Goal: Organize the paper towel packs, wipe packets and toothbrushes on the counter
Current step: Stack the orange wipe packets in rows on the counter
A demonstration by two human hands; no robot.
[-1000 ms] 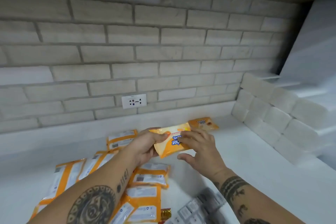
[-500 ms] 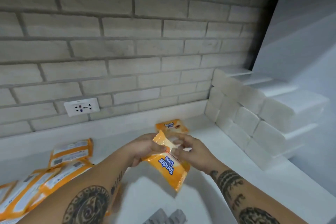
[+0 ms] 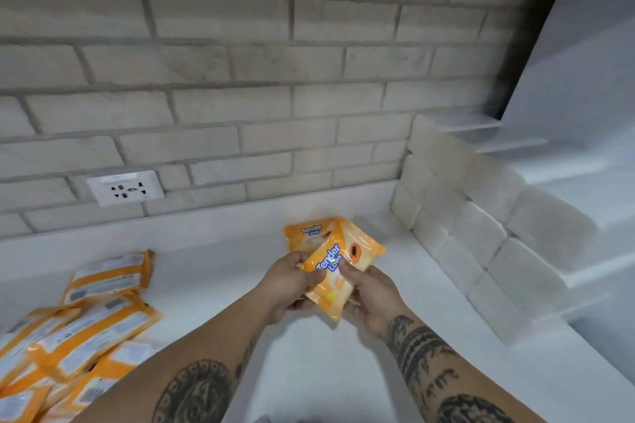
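Wipe packet (image 3: 354, 252) was gripped edgewise by left hand (image 3: 290, 285) and right hand (image 3: 374, 295), fingers (image 3: 348, 273) curled round it. Long axis was angled up-right, with laid packet (image 3: 305, 233) just beyond (flat on counter).

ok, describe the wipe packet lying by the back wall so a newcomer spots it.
Start at the stepped stack of white paper towel packs on the counter, right side. Left of it, near the brick wall, one orange wipe packet lies flat. It lies by itself, unlike the held packet or the pile far left.
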